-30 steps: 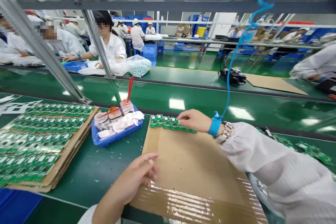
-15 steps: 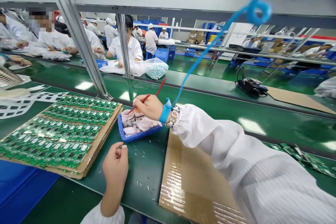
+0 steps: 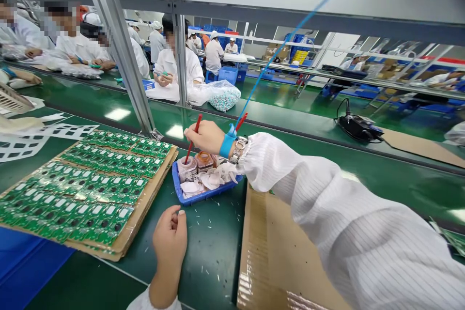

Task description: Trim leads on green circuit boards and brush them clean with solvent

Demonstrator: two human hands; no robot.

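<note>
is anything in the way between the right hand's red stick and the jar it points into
Nothing visible is in the way: the right hand grips the red stick, whose lower end is at the mouth of the leftmost jar in the blue tray. The orange-rimmed jar stands beside that one, not between.

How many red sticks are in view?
2: one red stick in the right hand, lower end in a jar; another stick partly behind the blue wristband. Others may be hidden.
</note>
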